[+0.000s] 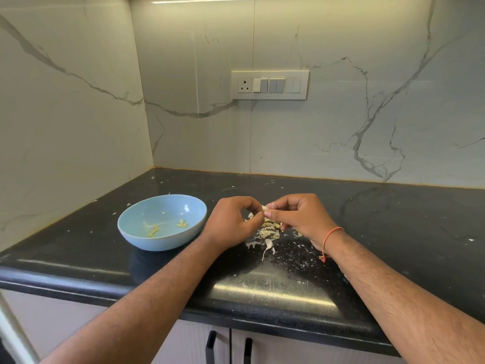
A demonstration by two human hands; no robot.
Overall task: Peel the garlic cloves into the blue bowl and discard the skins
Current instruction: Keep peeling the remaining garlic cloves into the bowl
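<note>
My left hand (pixel 232 219) and my right hand (pixel 296 215) meet above the counter, fingertips of both pinched on one pale garlic clove (pixel 264 208). Just below them lies a heap of garlic skins (pixel 269 231) with one loose clove with a long tail (pixel 268 244) at its near edge. To the left stands the blue bowl (pixel 136 233), tilted a little, holding a few yellowish peeled garlic pieces (pixel 181 224) on its bottom. An orange thread band circles my right wrist.
Black granite counter (pixel 393 232) with skin flakes scattered around the heap and toward the front edge. Marble walls close the back and left; a switch panel (pixel 269 85) sits on the back wall. Cabinet doors with black handles (pixel 228 350) are below.
</note>
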